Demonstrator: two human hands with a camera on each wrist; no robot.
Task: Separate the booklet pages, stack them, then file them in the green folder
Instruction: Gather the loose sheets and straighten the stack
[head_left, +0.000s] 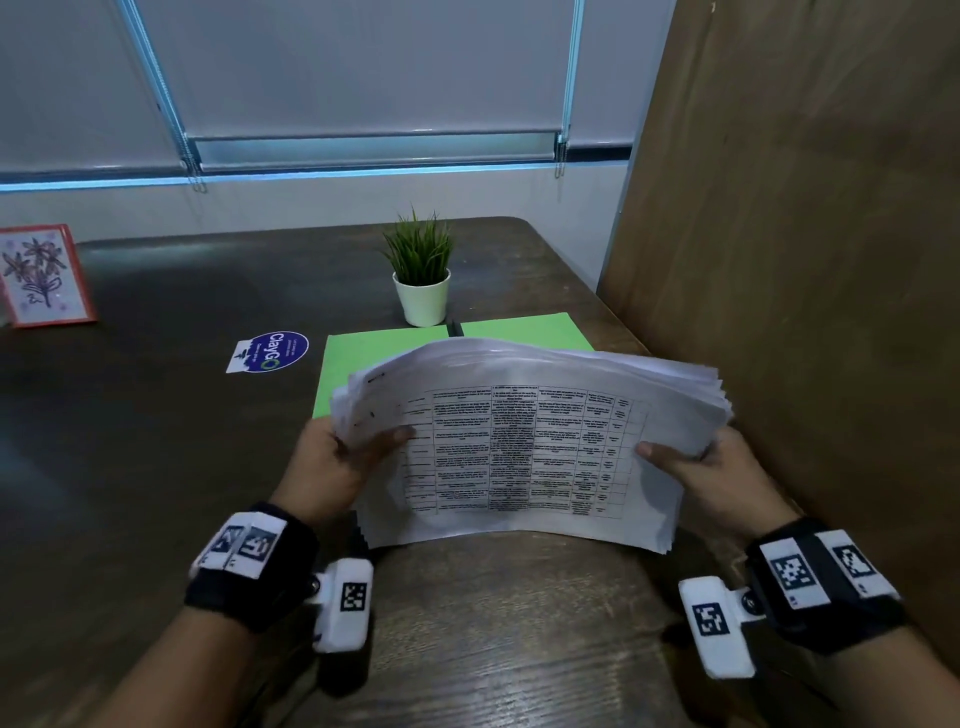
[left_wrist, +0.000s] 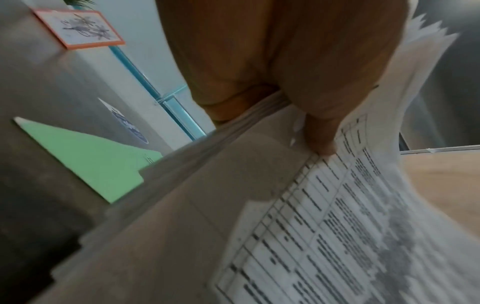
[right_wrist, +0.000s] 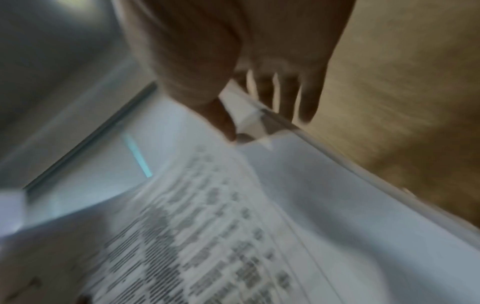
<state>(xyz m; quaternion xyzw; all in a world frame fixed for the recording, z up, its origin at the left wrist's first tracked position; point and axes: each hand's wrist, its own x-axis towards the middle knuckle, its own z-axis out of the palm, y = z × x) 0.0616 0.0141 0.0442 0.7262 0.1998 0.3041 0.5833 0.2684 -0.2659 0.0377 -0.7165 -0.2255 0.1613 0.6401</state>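
A thick stack of white printed pages (head_left: 524, 441) with a table on top is held above the dark table, bowed upward in the middle. My left hand (head_left: 353, 447) grips its left edge, thumb on top and fingers beneath. My right hand (head_left: 696, 462) grips the right edge the same way. The left wrist view shows my thumb (left_wrist: 319, 133) pressing the top sheet of the pages (left_wrist: 337, 226). In the blurred right wrist view my thumb (right_wrist: 221, 121) lies on the pages (right_wrist: 285, 205), fingers below. The green folder (head_left: 363, 358) lies flat behind the stack, partly hidden by it, also visible as the folder (left_wrist: 91, 158).
A small potted plant (head_left: 422, 275) stands just behind the folder, with a dark pen-like object (head_left: 454, 328) beside it. A round blue sticker card (head_left: 270, 352) lies left of the folder. A framed flower picture (head_left: 39, 275) stands far left. A wooden panel (head_left: 805, 260) walls the right side.
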